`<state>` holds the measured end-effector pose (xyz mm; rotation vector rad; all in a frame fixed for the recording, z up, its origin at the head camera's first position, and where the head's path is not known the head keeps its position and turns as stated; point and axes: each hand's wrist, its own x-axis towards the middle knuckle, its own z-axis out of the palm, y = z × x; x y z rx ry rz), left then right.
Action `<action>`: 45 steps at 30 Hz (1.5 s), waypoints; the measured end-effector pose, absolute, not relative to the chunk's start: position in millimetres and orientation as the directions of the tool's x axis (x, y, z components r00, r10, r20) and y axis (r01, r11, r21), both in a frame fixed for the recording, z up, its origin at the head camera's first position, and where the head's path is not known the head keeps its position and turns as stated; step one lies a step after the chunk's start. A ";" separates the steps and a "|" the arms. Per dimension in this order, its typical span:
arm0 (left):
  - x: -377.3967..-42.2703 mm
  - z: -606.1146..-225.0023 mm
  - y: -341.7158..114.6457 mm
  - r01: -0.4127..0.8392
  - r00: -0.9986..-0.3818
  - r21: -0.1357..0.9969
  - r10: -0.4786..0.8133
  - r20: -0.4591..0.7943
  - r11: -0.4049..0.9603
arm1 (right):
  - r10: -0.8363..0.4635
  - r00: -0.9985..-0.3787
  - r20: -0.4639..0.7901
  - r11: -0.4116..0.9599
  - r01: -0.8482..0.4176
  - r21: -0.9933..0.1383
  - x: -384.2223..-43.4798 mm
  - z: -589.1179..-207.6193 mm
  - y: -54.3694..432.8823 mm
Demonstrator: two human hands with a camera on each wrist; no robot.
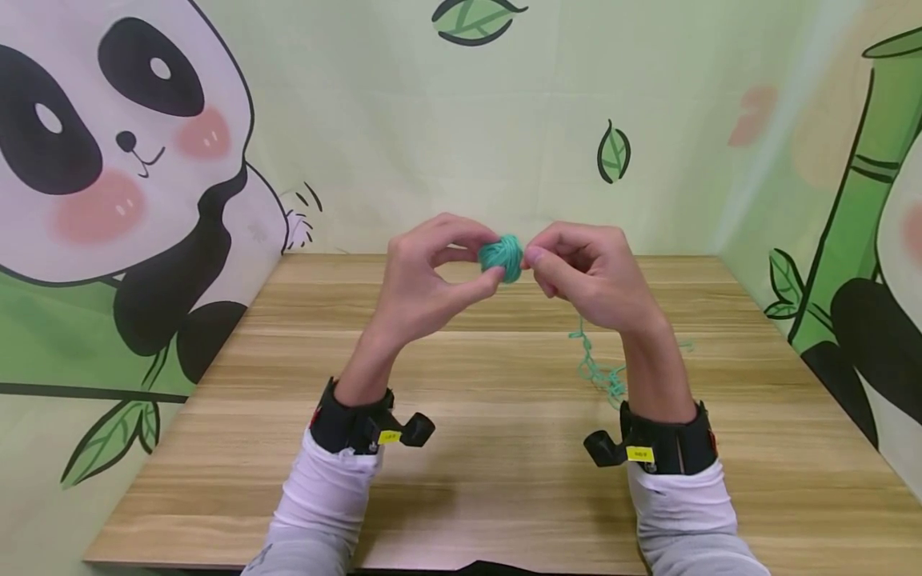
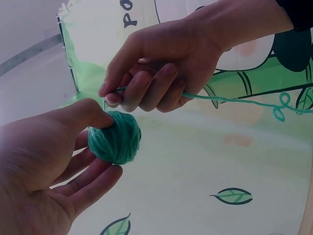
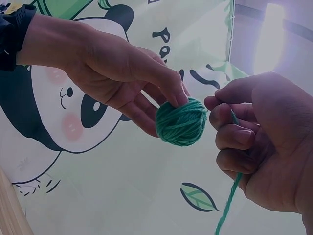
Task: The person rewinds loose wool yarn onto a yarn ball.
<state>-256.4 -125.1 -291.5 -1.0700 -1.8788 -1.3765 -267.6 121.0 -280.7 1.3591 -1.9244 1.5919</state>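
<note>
My left hand (image 1: 425, 276) holds a small ball of teal yarn (image 1: 502, 258) between thumb and fingers, raised above the table. Close beside the ball, my right hand (image 1: 594, 268) pinches the yarn strand between thumb and forefinger. In the left wrist view the strand (image 2: 230, 100) runs through the right hand's curled fingers and trails away with a small loop in it. The right wrist view shows the wound ball (image 3: 182, 122) and the strand (image 3: 229, 200) hanging below the right hand. Loose, tangled yarn (image 1: 612, 382) lies on the table near the right forearm.
A wood-grain table (image 1: 490, 480) spreads beneath both hands. Behind it hangs a pale green backdrop (image 1: 346, 120) printed with pandas, leaves and bamboo. Each wrist wears a black strap with a small camera, the left one (image 1: 416, 430) and the right one (image 1: 603, 448).
</note>
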 end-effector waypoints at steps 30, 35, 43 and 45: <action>-258.8 -293.0 -120.4 0.842 -0.513 0.489 0.053 0.857 0.229 | -0.592 -0.409 0.694 -0.087 -0.824 -0.559 -269.8 -281.2 120.3; -257.5 -293.6 -115.5 0.841 -0.526 0.520 -0.004 0.851 0.148 | -0.655 -0.377 0.655 -0.092 -0.820 -0.565 -270.9 -282.1 118.7; -251.9 -292.0 -112.8 0.815 -0.579 0.579 -0.001 0.815 -0.041 | -0.699 -0.375 0.609 -0.057 -0.820 -0.570 -271.6 -282.8 117.8; -251.0 -291.3 -112.9 0.806 -0.589 0.588 0.015 0.808 -0.074 | -0.702 -0.389 0.596 -0.039 -0.815 -0.578 -271.6 -283.0 117.7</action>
